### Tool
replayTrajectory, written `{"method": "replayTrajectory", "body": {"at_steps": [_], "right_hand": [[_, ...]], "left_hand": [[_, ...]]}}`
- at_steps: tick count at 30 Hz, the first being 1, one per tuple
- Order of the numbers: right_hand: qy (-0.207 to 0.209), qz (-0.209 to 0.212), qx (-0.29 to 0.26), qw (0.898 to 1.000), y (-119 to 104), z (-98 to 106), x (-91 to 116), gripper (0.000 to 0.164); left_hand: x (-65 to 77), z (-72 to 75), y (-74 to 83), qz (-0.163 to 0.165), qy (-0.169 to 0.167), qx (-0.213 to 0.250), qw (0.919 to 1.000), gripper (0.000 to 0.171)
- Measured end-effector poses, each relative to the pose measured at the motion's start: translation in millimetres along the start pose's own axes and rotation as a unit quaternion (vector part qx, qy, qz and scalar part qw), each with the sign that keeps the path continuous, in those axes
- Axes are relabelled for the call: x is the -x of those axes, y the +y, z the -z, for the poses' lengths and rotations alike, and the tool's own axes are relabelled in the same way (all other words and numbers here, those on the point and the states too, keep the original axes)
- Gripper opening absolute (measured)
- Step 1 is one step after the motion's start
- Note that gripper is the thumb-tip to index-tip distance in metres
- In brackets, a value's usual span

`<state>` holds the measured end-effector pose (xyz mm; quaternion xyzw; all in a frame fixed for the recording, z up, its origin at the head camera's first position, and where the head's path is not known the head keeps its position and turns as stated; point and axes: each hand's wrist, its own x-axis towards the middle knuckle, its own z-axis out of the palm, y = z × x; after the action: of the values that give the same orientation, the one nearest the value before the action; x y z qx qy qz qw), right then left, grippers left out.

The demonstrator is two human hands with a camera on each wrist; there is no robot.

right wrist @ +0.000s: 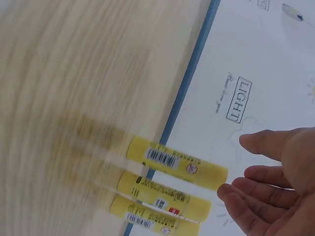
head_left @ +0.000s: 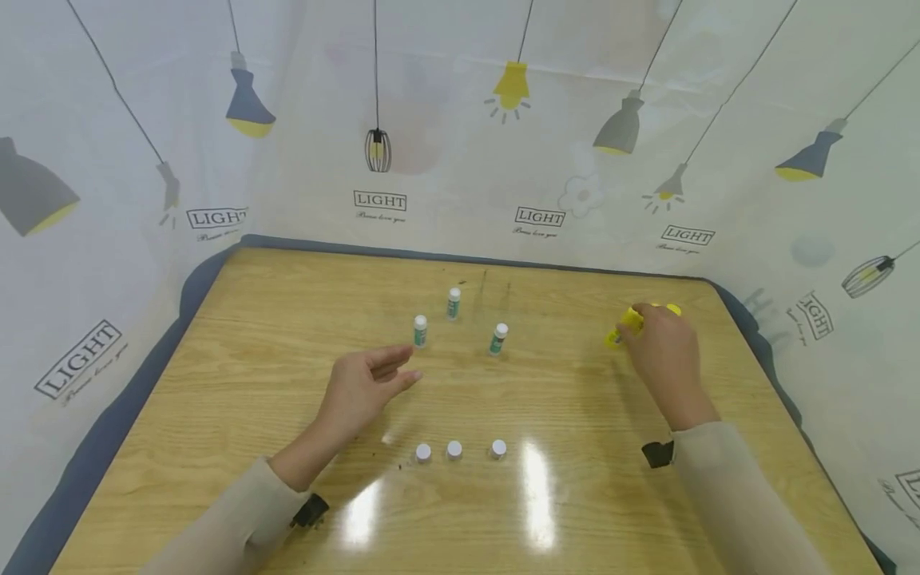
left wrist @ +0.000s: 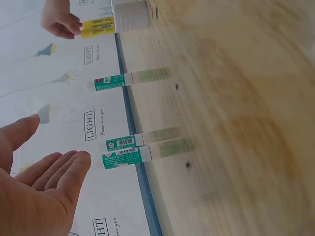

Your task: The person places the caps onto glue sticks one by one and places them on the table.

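Observation:
Three green glue sticks with white tops stand upright mid-table: a left one [head_left: 420,332], a rear one [head_left: 454,304] and a right one [head_left: 499,340]. My left hand [head_left: 366,387] hovers in front of the left one, its fingers extended and thumb apart, holding nothing. At the table's right side, my right hand [head_left: 664,351] reaches over three yellow glue sticks, partly hiding them in the head view. In the right wrist view, my fingertips are right at the top of the nearest yellow glue stick [right wrist: 177,162], with the thumb spread away from it.
Three short white cylinders, left [head_left: 423,453], middle [head_left: 454,450] and right [head_left: 498,449], stand in a row near the front of the wooden table [head_left: 287,311]. A white curtain [head_left: 446,216] printed with lamps surrounds the table's back and sides.

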<state>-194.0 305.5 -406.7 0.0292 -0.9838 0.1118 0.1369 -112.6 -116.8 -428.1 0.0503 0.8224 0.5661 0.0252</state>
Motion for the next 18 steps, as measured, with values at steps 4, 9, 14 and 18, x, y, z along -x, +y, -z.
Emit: {"method": "replayTrajectory", "body": {"at_steps": [4,9,14,18], "right_hand": [[0.010,-0.001,-0.014,1.000,-13.4,2.5,13.4,0.047],[0.034,0.009,-0.046,0.998,-29.0,2.8,27.9,0.049],[0.069,0.024,-0.076,0.994,-41.2,2.3,41.1,0.047],[0.083,0.030,-0.090,0.992,-50.9,3.8,51.2,0.048]], "left_hand": [[-0.8,0.1,-1.1,-0.005,0.004,-0.016,0.9998,0.052],[-1.5,0.3,-0.2,-0.005,0.011,-0.024,0.9997,0.052],[-2.6,-0.2,0.1,-0.005,0.008,-0.033,0.9994,0.055],[-5.4,-1.2,-1.0,0.001,0.006,-0.040,0.9992,0.056]]}}
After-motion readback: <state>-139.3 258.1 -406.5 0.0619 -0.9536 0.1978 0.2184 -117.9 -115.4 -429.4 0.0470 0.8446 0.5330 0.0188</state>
